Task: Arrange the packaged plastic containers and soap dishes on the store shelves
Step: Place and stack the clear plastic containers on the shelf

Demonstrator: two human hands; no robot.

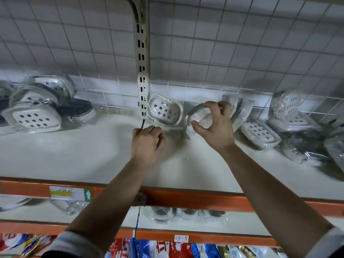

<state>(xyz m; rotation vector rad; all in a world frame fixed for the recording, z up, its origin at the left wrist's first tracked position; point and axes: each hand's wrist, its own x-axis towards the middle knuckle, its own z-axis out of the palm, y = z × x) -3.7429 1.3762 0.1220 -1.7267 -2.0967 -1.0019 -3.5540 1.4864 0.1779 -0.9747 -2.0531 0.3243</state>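
On the white top shelf [74, 153] my right hand [214, 123] grips a wrapped soap dish [199, 118] on its edge, thumb below and fingers over its top. A white wrapped soap dish with drain holes [164, 109] leans against the slotted upright [142, 71] just left of it. My left hand [147, 144] hovers below that dish with fingers curled; a thin dark cord [142, 124] runs past its fingertips, and I cannot tell whether it holds anything. Piles of wrapped soap dishes lie at the left [35, 116] and right [260, 133].
A wire grid panel [223, 43] backs the shelf. Orange shelf edges [186, 200] carry paper labels. Clear packaged containers [186, 214] sit on the shelf below, and colourful packets [167, 248] hang at the bottom.
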